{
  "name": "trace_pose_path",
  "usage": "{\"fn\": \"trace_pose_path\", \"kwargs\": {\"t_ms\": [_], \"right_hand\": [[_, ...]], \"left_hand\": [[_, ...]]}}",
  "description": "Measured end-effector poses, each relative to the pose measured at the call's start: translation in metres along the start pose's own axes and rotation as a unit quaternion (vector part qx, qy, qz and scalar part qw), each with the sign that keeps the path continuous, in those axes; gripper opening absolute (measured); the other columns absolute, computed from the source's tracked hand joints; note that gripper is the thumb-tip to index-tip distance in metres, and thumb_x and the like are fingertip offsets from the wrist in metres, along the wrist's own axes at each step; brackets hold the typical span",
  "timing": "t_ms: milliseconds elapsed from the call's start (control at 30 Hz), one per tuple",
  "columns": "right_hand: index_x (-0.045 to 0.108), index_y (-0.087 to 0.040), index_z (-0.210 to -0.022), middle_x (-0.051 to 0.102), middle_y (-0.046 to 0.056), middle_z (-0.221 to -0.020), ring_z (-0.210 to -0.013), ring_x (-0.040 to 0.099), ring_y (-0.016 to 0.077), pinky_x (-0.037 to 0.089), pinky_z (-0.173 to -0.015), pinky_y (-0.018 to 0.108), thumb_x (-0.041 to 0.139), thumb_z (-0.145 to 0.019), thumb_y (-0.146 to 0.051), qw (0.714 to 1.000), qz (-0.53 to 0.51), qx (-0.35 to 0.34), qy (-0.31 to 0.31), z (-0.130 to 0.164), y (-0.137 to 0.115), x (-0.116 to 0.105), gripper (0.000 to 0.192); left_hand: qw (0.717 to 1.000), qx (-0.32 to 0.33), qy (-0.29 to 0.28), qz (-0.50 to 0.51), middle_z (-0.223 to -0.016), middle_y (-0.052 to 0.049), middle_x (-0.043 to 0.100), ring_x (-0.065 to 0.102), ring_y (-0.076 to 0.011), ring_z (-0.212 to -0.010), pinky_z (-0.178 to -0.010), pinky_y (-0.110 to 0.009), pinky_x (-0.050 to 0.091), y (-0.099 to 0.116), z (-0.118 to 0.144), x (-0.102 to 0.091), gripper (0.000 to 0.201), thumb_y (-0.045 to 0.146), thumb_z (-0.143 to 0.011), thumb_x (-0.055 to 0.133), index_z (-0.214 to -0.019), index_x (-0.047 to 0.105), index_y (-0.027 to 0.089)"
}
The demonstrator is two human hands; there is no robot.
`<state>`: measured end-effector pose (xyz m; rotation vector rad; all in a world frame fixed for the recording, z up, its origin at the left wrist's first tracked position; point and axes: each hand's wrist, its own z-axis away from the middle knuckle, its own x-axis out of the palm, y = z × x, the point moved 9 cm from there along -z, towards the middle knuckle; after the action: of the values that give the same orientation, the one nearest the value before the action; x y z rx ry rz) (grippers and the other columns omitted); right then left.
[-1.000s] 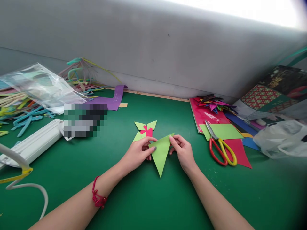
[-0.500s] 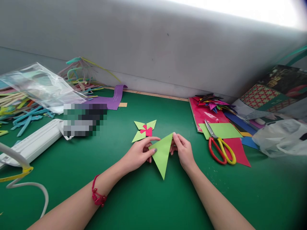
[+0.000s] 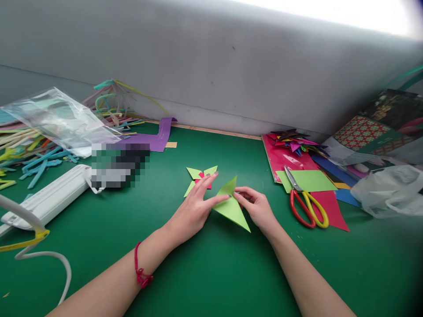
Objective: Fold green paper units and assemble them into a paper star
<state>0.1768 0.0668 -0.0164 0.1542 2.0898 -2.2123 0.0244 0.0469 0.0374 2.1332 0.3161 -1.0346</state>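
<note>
Green mat [image 3: 205, 273] — left hand [image 3: 194, 209] flat, fingers spread; right hand [image 3: 259, 209] pinches green paper [image 3: 233, 207].

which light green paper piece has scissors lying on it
The flat green sheet at the right; the scissors overlap its left edge. The green triangle sits between both hands.

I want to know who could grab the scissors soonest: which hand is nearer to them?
Right. The right hand rests on the green folded paper, just left of the scissors; the left hand lies farther away, across the paper.
</note>
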Motion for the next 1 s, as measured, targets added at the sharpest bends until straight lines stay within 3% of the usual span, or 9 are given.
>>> {"fn": "trace_pose_path", "kwargs": {"t_ms": [133, 267, 367, 533, 600, 733, 900, 1000], "right_hand": [[0.062, -0.018, -0.093, 0.06, 0.0, -0.067, -0.061, 0.055, 0.0132, 0.05, -0.056, 0.026, 0.056, -0.076, -0.04, 0.997, 0.051, -0.015, -0.063, 0.004, -0.005, 0.013, 0.028], [0.059, -0.022, -0.103, 0.06, 0.005, -0.091, -0.077, 0.057, 0.0154, 0.051, -0.062, 0.027, 0.051, -0.081, -0.036, 0.982, 0.153, -0.107, -0.002, 0.01, -0.028, 0.006, 0.028], [0.061, -0.025, -0.101, 0.057, 0.005, -0.103, -0.088, 0.056, 0.0169, 0.05, -0.07, 0.029, 0.051, -0.082, -0.033, 0.957, 0.228, -0.18, 0.005, 0.02, -0.046, 0.011, 0.023], [0.058, -0.026, -0.107, 0.054, 0.005, -0.117, -0.106, 0.049, 0.0214, 0.043, -0.088, 0.038, 0.062, -0.075, -0.032, 0.893, 0.353, -0.269, -0.067, 0.037, -0.052, 0.04, 0.033], [0.057, -0.026, -0.109, 0.055, 0.004, -0.117, -0.106, 0.049, 0.0204, 0.043, -0.088, 0.038, 0.06, -0.077, -0.026, 0.873, 0.388, -0.283, -0.083, 0.038, -0.047, 0.045, 0.032], [0.063, -0.025, -0.095, 0.062, 0.002, -0.106, -0.1, 0.052, 0.0175, 0.043, -0.083, 0.035, 0.05, -0.083, -0.014, 0.847, 0.435, -0.299, -0.065, 0.038, -0.043, 0.041, 0.021], [0.063, -0.022, -0.091, 0.059, 0.005, -0.11, -0.1, 0.05, 0.0203, 0.042, -0.081, 0.036, 0.048, -0.084, -0.016, 0.811, 0.497, -0.306, -0.032, 0.046, -0.052, 0.041, 0.017], [0.061, -0.019, -0.083, 0.062, 0.006, -0.099, -0.087, 0.052, 0.0192, 0.042, -0.071, 0.034, 0.043, -0.086, -0.014, 0.793, 0.527, -0.303, -0.04, 0.051, -0.053, 0.048, 0.018]], "left_hand": [[0.993, 0.07, -0.003, -0.09, -0.134, -0.002, 0.04, 0.029, -0.0212, -0.127, -0.104, -0.049, 0.022, 0.008, 0.002, 0.0, 0.034, 0.002, -0.082, 0.041, -0.093, 0.063, 0.026], [0.982, 0.072, 0.022, -0.174, -0.129, -0.007, 0.046, 0.036, -0.0214, -0.123, -0.105, -0.049, 0.02, 0.011, 0.001, -0.01, 0.023, 0.008, -0.085, 0.042, -0.089, 0.062, 0.019], [0.975, 0.063, 0.024, -0.213, -0.128, -0.009, 0.048, 0.037, -0.0244, -0.123, -0.104, -0.052, 0.02, 0.012, -0.001, -0.01, 0.022, 0.007, -0.083, 0.042, -0.086, 0.061, 0.017], [0.976, 0.064, -0.031, -0.208, -0.11, -0.008, 0.059, 0.047, -0.0212, -0.112, -0.104, -0.046, 0.025, 0.012, 0.0, 0.012, 0.02, 0.009, -0.084, 0.039, -0.09, 0.057, 0.014], [0.978, 0.056, -0.055, -0.195, -0.099, -0.007, 0.062, 0.053, -0.0186, -0.101, -0.1, -0.042, 0.032, 0.012, 0.0, 0.02, 0.018, 0.01, -0.085, 0.039, -0.091, 0.055, 0.014], [0.976, 0.036, -0.099, -0.192, -0.087, -0.005, 0.06, 0.056, -0.0171, -0.084, -0.081, -0.033, 0.045, 0.012, 0.003, 0.032, 0.014, 0.011, -0.085, 0.04, -0.088, 0.053, 0.015], [0.964, 0.055, -0.093, -0.243, -0.087, -0.006, 0.057, 0.054, -0.0183, -0.078, -0.07, -0.032, 0.046, 0.025, 0.006, 0.038, 0.019, 0.005, -0.083, 0.035, -0.089, 0.051, 0.014], [0.953, 0.06, -0.088, -0.283, -0.08, -0.006, 0.055, 0.053, -0.0182, -0.072, -0.067, -0.032, 0.045, 0.034, 0.008, 0.042, 0.022, 0.001, -0.082, 0.033, -0.086, 0.051, 0.013]]}}
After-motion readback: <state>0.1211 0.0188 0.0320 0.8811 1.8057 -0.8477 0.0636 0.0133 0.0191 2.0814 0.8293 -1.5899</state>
